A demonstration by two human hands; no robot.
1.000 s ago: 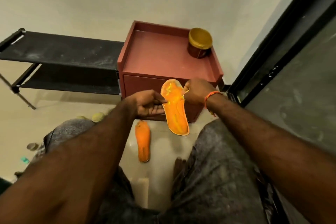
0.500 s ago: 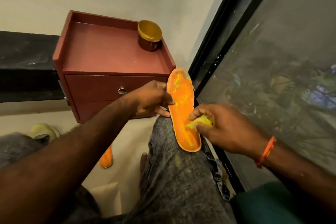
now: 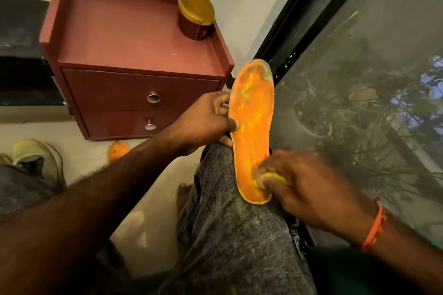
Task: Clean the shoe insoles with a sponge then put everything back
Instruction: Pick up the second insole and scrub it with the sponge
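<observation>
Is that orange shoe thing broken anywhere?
Yes. The insole, gripped by the left hand, has a ragged, greyish chipped edge at its top right. Yellow streaks run down its middle, where the orange looks worn away.

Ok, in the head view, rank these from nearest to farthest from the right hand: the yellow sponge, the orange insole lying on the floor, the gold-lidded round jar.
1. Yellow sponge: held in the right hand, against the near end of the held orange insole.
2. Orange insole lying on the floor: off to the left, below the red cabinet.
3. Gold-lidded round jar: on the cabinet's back right corner.
</observation>
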